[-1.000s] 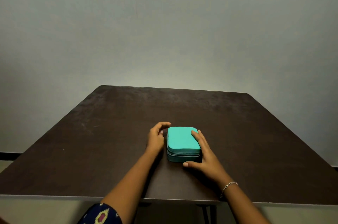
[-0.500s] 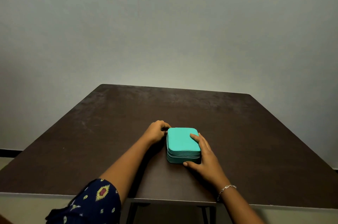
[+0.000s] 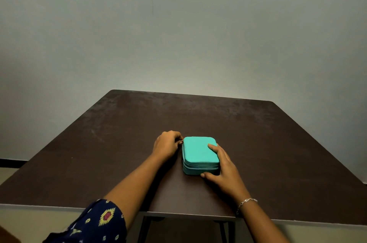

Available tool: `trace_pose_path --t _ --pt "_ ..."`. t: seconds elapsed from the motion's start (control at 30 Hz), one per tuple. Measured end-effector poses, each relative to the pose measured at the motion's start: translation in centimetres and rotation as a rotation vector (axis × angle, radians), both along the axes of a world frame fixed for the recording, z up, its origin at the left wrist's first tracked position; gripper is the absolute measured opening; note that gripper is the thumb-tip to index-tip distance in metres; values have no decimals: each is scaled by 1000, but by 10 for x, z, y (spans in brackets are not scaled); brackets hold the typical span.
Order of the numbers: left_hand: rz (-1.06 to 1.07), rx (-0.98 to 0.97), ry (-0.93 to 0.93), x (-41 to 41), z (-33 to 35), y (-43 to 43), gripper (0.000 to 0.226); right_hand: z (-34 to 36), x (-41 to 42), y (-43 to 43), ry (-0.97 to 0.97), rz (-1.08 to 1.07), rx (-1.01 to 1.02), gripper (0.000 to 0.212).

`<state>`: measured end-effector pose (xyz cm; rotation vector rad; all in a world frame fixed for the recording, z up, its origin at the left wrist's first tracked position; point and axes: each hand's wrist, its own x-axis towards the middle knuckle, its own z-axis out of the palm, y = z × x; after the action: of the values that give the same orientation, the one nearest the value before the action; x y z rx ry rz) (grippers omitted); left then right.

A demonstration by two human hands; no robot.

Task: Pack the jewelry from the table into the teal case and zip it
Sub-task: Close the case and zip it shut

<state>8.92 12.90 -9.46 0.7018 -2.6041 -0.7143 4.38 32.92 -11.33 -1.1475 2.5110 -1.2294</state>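
1. Pinches small metal zipper pull point(image 3: 181, 140) with curled left hand point(image 3: 167, 144) at far-left corner of rectangular teal zippered case point(image 3: 198, 149).
2. Steadies case on dark brown table point(image 3: 119, 143) with right hand point(image 3: 222, 165), fingers flat on lid.
3. Looks like closing step; next calls for steady pull along zip, case pinned.

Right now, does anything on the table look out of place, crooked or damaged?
Nothing stands out. The teal case lies flat and closed on the table, the right hand rests on its lid, and the left hand pinches the zipper pull at its far left corner.
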Motion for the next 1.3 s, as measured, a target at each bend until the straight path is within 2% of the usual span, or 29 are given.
trace_pose_path --t 0.33,0.8,1.1,1.3 --pt "72 -39 8 18 2 5 8 1 1 -3 4 -20 6 77" --pt "27 131 78 60 -10 34 9 2 3 -3 31 -33 0 77" --pt "58 -7 149 75 -12 60 6 0 4 -3 29 -33 11 78" --pt "44 32 186 76 -14 67 6 0 2 -5 33 -29 10 79"
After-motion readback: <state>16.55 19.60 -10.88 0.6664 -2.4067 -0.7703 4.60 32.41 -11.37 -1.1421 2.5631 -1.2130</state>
